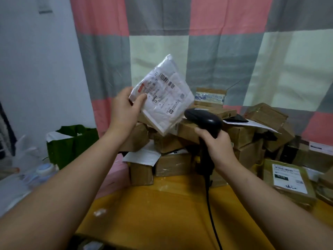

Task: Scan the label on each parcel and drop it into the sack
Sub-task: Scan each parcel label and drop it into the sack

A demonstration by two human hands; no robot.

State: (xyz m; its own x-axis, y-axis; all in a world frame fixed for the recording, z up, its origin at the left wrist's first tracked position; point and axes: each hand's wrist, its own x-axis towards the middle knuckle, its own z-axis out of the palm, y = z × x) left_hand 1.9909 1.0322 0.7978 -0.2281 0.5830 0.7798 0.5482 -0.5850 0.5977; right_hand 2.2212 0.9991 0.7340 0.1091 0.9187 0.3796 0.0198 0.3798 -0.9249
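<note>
Premises appear to be a domestic room used for parcel handling. A checked curtain (pixel 198 42) in pink, grey and cream hangs behind a yellow bench (pixel 162 204). Taped cardboard parcels (pixel 180 159) are heaped along the bench's far edge.

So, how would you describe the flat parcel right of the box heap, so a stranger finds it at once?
Below the checked curtain, a heap of brown boxes covers the back of the yellow table. Right of the heap lies a flat brown parcel. Its large white label faces up and bears a dark green block, which no neighbour shows.
</note>
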